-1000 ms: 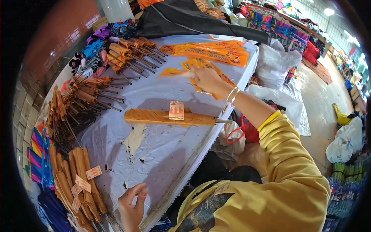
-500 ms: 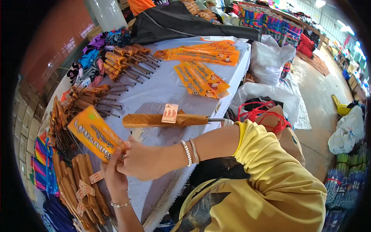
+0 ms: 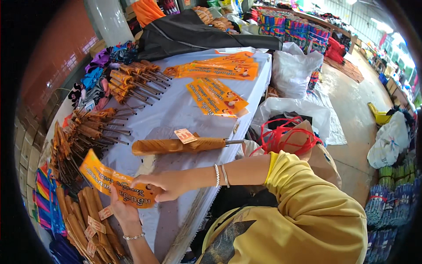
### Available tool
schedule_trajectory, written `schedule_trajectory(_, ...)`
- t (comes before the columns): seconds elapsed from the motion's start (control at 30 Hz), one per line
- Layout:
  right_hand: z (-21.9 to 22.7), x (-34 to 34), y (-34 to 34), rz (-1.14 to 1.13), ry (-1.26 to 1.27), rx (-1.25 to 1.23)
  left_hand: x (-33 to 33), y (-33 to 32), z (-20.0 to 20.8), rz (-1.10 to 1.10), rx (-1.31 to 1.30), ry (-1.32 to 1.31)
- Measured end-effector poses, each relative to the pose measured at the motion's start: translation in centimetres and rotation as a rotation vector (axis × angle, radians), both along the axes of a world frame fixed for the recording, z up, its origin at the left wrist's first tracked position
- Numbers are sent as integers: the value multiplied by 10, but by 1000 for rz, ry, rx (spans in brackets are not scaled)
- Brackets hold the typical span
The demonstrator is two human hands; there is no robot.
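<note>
A flat orange printed plastic sleeve (image 3: 99,175) slants across my front over the table's near side. My left hand (image 3: 123,210) grips its lower edge from beneath. My right hand (image 3: 161,184) reaches in from the right and is closed on its right part, fingers over the top. Just beyond lies a folded brown umbrella (image 3: 169,147), its metal shaft pointing right and a small printed paper tag (image 3: 185,136) lying on it. By my left wrist is a pile of rolled brown umbrellas (image 3: 90,215), several with similar tags.
Brown umbrellas with bare shafts (image 3: 85,132) crowd the table's left side. Orange sleeves (image 3: 217,97) are stacked toward the back, near a black cloth (image 3: 198,33). Past the table's right edge stand white sacks (image 3: 293,70) and a bag with red straps (image 3: 288,136).
The sleeve has turned, its near end swinging right and its face tipping flatter. My right hand has shifted right along it, apart from my left. The view has shifted slightly.
</note>
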State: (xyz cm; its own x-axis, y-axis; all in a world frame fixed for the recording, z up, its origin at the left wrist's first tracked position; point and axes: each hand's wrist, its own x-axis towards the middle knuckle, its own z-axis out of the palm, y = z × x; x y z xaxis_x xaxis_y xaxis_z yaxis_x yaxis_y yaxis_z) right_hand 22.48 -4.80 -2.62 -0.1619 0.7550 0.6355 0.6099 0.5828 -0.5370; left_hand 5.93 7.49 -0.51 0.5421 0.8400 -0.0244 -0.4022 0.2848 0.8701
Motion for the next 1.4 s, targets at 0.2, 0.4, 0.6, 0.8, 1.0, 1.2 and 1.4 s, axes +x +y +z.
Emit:
schedule_trajectory(0.2,-4,2,-1,522,659,-669,-6,40,-20,-6,159,170)
schedule_trajectory(0.4,6,52,-7,-45,-115,-281,27,74,-60,235,468,435)
schedule_trajectory(0.6,13,97,36,-588,-284,-338,24,78,-61,642,1144,746)
schedule_trajectory(0.8,11,81,60,-524,-669,-389,26,26,-29,298,1312,895)
schedule_trajectory(1.0,29,37,43,-335,-574,-421,26,-3,-11,207,785,321)
schedule_trajectory(1.2,67,23,-38,490,797,-1110,12,-61,69,-180,393,-250)
schedule_trajectory(1.4,65,-2,-61,578,700,-1001,17,-122,85,-276,765,-150)
